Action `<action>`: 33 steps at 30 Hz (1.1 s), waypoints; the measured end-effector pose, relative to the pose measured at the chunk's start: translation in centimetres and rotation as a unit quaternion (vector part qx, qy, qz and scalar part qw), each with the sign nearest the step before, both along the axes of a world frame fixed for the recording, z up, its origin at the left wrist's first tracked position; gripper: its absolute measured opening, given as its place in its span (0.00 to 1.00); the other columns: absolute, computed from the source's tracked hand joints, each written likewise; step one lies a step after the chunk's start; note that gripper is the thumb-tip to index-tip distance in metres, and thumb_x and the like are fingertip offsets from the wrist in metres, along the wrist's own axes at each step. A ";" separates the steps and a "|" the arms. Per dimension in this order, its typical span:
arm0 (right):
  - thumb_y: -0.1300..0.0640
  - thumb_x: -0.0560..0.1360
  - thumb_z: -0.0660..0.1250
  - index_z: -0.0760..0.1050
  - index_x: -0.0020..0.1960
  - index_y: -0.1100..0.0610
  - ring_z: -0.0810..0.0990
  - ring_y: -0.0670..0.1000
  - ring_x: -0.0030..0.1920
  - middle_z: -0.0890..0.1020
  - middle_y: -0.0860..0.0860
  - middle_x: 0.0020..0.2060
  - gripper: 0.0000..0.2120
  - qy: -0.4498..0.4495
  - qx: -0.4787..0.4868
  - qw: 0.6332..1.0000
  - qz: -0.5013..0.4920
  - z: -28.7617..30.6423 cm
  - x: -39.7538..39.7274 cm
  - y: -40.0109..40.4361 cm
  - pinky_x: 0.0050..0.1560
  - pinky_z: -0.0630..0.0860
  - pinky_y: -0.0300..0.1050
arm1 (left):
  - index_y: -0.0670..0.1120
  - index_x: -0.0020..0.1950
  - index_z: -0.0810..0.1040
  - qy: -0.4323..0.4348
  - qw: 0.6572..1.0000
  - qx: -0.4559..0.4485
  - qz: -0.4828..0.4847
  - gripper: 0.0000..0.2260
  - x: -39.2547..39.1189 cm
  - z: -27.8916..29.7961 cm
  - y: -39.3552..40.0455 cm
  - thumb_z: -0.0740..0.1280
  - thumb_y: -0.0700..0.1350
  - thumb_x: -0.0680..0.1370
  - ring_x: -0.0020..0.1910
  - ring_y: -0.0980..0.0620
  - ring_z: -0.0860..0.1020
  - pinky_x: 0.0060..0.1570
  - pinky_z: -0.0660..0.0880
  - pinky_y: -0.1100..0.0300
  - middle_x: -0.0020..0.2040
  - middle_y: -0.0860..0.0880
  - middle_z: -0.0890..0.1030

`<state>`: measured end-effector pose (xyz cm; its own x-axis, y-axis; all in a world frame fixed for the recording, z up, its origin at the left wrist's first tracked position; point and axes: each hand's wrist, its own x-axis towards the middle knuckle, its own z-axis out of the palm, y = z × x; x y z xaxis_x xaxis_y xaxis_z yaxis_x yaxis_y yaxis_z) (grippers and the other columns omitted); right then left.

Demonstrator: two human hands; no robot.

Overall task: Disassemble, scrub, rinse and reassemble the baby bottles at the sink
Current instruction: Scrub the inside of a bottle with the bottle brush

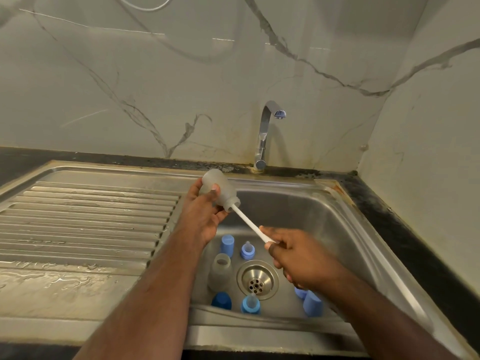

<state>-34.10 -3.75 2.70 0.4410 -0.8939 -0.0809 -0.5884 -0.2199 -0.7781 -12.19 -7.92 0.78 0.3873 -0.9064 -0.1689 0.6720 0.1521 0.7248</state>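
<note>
Near basin: loose parts wait around the drain [257, 279]: a dark blue cap [221, 300], a teat collar [250, 304], a second bottle [220, 271] standing open; likely parked for their turn.
Right hand [298, 258]: your fingers are clenched round the white brush handle [250, 224], low on it, probably for reach; it hides part of the pale blue caps [310, 302].
Left hand [207, 206]: you grasp the frosted bottle [219, 190] over the sink [337, 203], mouth tilted down toward the brush.
Hidden: the brush head sits inside the bottle, unreadable.
Far: tap [267, 133] shows no water.
</note>
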 end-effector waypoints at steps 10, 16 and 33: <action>0.52 0.85 0.55 0.57 0.79 0.41 0.78 0.46 0.52 0.78 0.47 0.56 0.24 0.186 -0.250 0.950 0.003 -0.2 0.9 0.8 0.51 0.74 0.38 | 0.50 0.73 0.71 0.016 1.000 -0.014 -0.016 0.20 0.1 0.3 0.4 0.65 0.36 0.82 0.58 0.34 0.80 0.41 0.84 0.43 0.64 0.38 0.75; 0.53 0.84 0.57 0.65 0.76 0.41 0.80 0.43 0.48 0.81 0.44 0.52 0.21 0.149 -0.202 0.968 0.031 -0.1 1.1 0.9 0.48 0.76 0.37 | 0.45 0.73 0.68 0.017 0.999 0.011 -0.030 0.25 -0.7 0.2 0.3 0.72 0.38 0.78 0.61 0.40 0.79 0.41 0.84 0.49 0.66 0.39 0.75; 0.55 0.82 0.63 0.74 0.68 0.38 0.72 0.45 0.27 0.79 0.48 0.34 0.18 -0.111 0.075 0.991 -0.012 0.6 0.1 1.3 0.26 0.68 0.40 | 0.42 0.72 0.72 0.020 0.999 -0.013 -0.032 0.21 -0.3 -0.2 -0.1 0.69 0.38 0.79 0.56 0.41 0.82 0.41 0.84 0.49 0.64 0.37 0.78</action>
<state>-34.03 -2.48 3.32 0.4412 -0.8898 -0.1169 -0.4025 -0.0798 -0.9119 -12.49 -7.99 0.60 0.3218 -0.9333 -0.1592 0.7092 0.1262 0.6936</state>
